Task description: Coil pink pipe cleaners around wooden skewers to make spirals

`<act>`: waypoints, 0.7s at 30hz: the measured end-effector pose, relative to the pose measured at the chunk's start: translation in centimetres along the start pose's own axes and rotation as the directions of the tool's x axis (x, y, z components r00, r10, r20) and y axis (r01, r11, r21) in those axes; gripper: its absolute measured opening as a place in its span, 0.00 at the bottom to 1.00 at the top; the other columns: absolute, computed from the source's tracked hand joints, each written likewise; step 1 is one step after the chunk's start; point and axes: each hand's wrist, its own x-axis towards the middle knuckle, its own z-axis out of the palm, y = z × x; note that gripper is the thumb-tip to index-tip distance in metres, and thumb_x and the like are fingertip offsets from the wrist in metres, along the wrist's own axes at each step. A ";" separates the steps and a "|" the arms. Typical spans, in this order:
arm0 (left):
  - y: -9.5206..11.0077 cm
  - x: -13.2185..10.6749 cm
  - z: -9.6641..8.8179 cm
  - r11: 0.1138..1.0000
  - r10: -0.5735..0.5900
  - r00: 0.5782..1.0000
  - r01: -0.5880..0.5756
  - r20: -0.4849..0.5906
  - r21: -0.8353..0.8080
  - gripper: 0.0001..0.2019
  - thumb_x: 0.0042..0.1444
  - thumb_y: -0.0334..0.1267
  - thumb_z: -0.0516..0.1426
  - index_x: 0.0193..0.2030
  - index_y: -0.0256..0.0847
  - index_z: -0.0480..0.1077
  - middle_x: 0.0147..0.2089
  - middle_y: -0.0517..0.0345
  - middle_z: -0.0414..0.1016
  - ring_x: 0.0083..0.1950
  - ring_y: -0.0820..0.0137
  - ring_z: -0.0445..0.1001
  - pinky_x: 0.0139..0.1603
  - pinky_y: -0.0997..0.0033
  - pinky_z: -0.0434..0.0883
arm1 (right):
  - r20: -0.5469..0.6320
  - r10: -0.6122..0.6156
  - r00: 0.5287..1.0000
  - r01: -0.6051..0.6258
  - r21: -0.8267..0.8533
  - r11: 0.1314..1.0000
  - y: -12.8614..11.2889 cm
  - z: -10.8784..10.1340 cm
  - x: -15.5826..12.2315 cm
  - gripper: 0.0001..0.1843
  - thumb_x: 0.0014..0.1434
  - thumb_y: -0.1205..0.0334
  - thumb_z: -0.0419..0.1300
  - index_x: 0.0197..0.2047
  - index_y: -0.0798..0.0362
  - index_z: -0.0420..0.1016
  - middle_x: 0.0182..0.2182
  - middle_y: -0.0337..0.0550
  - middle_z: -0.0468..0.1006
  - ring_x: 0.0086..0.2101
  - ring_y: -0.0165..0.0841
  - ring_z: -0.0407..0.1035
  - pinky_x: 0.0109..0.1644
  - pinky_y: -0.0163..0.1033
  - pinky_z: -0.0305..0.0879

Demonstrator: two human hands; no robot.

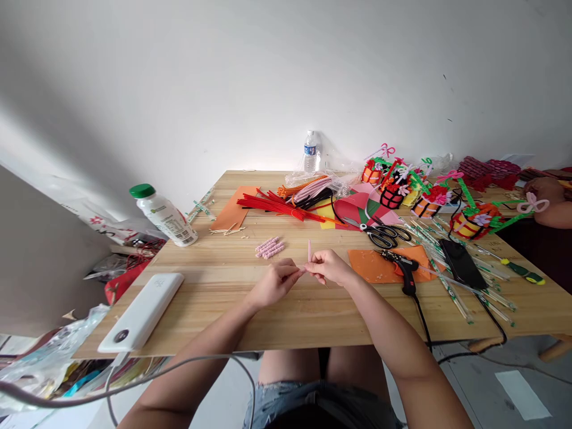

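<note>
White power bank (142,311): near left edge of wooden table (286,322).
Left hand (273,282) and right hand (329,266): fingertips meeting above the table's middle, both pinching a pink pipe cleaner (308,251) that stands upright between them.
Coiled pink pieces (269,247): just beyond the left hand.
Glue gun (403,269): right, on orange paper.
Scissors (384,234): beyond it.
Green-capped bottle (164,215): far left, tilted.
Red pipe cleaners (277,205), water bottle (310,151): farthest back.
</note>
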 end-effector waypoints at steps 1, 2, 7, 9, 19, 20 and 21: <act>0.0 -0.1 0.0 0.998 0.054 0.999 -0.053 -0.001 0.037 0.17 0.64 0.40 0.51 0.29 0.34 0.74 0.27 0.54 0.66 0.30 0.73 0.65 0.31 0.73 0.63 | 0.024 0.037 0.999 -0.038 0.046 0.998 0.0 -0.1 0.0 0.20 0.45 0.49 0.67 0.20 0.55 0.65 0.15 0.33 0.67 0.12 0.22 0.56 0.13 0.29 0.50; 0.0 -0.2 0.0 0.992 0.102 0.995 -0.102 -0.004 0.070 0.16 0.64 0.39 0.50 0.32 0.34 0.75 0.29 0.53 0.67 0.31 0.73 0.66 0.32 0.73 0.64 | 0.047 0.068 0.997 -0.072 0.081 0.994 0.0 -0.2 0.1 0.21 0.44 0.49 0.68 0.20 0.55 0.66 0.15 0.33 0.67 0.12 0.21 0.56 0.13 0.29 0.51; -0.4 -0.3 -0.3 0.961 0.231 0.973 -0.224 -0.021 0.163 0.12 0.63 0.35 0.51 0.36 0.34 0.75 0.31 0.51 0.69 0.32 0.72 0.67 0.33 0.72 0.66 | 0.072 0.082 0.994 -0.087 0.059 0.995 -0.1 -0.5 0.0 0.21 0.42 0.50 0.71 0.23 0.57 0.69 0.18 0.35 0.71 0.13 0.21 0.59 0.13 0.28 0.54; -0.5 -0.2 -0.4 0.957 0.245 0.969 -0.239 -0.016 0.164 0.11 0.63 0.33 0.52 0.37 0.34 0.74 0.31 0.52 0.68 0.32 0.72 0.68 0.33 0.72 0.66 | 0.082 0.071 0.994 -0.073 0.024 0.997 -0.2 -0.6 -0.1 0.20 0.43 0.51 0.71 0.23 0.58 0.69 0.18 0.36 0.72 0.13 0.20 0.59 0.13 0.27 0.53; -0.6 -0.3 -0.2 0.880 0.423 0.900 -0.379 -0.109 0.288 0.08 0.61 0.30 0.53 0.42 0.36 0.74 0.33 0.51 0.71 0.34 0.71 0.70 0.33 0.72 0.68 | 0.153 0.103 0.983 -0.137 0.232 0.963 -0.8 -0.1 -0.3 0.18 0.45 0.53 0.69 0.22 0.57 0.68 0.12 0.34 0.66 0.12 0.21 0.55 0.12 0.28 0.51; -0.6 -0.3 -0.2 0.886 0.414 0.902 -0.370 -0.119 0.278 0.08 0.61 0.31 0.53 0.42 0.36 0.74 0.33 0.51 0.71 0.34 0.71 0.70 0.34 0.72 0.68 | 0.154 0.096 0.983 -0.131 0.234 0.964 -0.8 -0.2 -0.3 0.19 0.45 0.52 0.69 0.22 0.57 0.68 0.13 0.34 0.66 0.12 0.21 0.56 0.12 0.28 0.51; -0.5 -0.2 -0.1 0.902 0.393 0.910 -0.353 -0.134 0.250 0.08 0.61 0.31 0.54 0.41 0.36 0.75 0.33 0.51 0.71 0.34 0.71 0.70 0.34 0.72 0.69 | 0.148 0.082 0.986 -0.116 0.235 0.965 -0.7 -0.2 -0.3 0.19 0.44 0.52 0.69 0.22 0.57 0.67 0.13 0.33 0.66 0.12 0.21 0.56 0.12 0.29 0.52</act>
